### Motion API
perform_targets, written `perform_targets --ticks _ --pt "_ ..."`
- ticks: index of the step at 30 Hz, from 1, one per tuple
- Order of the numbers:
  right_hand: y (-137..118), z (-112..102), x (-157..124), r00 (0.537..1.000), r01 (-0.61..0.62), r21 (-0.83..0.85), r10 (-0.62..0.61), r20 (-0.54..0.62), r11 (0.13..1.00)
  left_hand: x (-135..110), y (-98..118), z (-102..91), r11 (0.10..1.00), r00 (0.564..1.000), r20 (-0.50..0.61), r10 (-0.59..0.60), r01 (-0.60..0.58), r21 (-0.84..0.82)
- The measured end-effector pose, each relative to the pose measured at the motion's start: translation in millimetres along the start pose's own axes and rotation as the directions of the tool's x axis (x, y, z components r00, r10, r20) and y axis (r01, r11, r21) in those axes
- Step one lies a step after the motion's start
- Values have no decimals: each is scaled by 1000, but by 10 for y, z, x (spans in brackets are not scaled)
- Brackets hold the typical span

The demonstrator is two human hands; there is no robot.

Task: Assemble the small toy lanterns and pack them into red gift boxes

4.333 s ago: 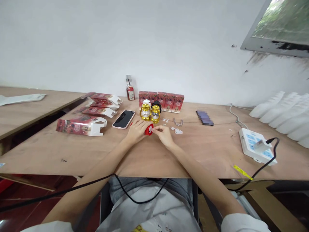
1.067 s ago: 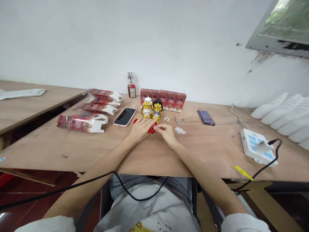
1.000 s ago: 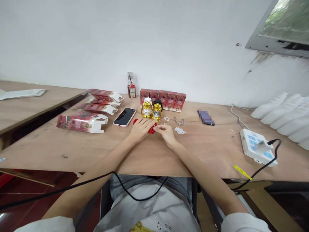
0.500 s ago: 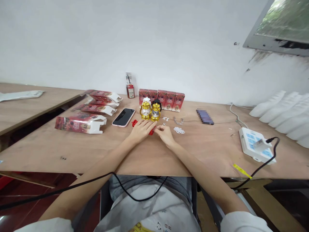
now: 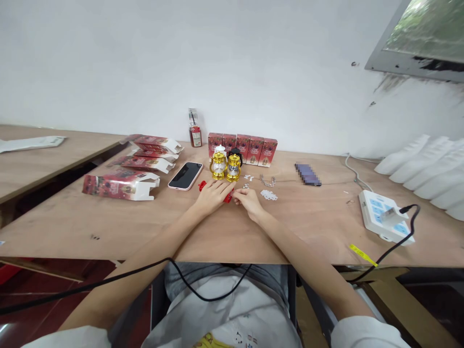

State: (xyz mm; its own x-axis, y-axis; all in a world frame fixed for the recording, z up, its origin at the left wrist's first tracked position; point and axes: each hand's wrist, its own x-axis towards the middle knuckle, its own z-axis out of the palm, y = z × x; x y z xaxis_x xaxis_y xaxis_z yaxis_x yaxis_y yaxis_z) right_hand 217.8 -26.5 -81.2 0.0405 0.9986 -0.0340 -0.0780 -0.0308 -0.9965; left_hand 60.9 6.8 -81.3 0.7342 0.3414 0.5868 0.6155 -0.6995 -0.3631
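Observation:
My left hand (image 5: 213,193) lies over a small red lantern (image 5: 228,197) on the wooden table (image 5: 145,217), fingers curled round it so only red bits show at either side. My right hand (image 5: 248,200) meets it from the right, fingertips pinched at the lantern's end. Just behind stand two small gold lanterns (image 5: 225,166), upright, with a black one partly hidden behind them. Several tiny white pieces (image 5: 268,195) lie to the right of my right hand.
A phone (image 5: 186,175) lies left of the lanterns. Flattened red cartons (image 5: 123,184) lie further left, and a row of red boxes (image 5: 242,148) stands at the wall beside a small bottle (image 5: 195,133). A white power strip (image 5: 383,222) with a black cable sits at right.
Both hands have stayed on the red lantern with only small finger shifts; less of the lantern shows under my left hand than before. The camera view has drifted slightly.

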Motion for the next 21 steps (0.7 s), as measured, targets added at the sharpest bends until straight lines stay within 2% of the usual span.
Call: perform_targets --ticks 13,21 --pt "-16 -16 10 995 -91 132 84 57 987 2 0 -4 1000 1000 -17 -5 5 -15" --pt "-27 13 -6 985 -164 222 146 97 961 5 22 -12 998 998 -40 -51 49 -51"
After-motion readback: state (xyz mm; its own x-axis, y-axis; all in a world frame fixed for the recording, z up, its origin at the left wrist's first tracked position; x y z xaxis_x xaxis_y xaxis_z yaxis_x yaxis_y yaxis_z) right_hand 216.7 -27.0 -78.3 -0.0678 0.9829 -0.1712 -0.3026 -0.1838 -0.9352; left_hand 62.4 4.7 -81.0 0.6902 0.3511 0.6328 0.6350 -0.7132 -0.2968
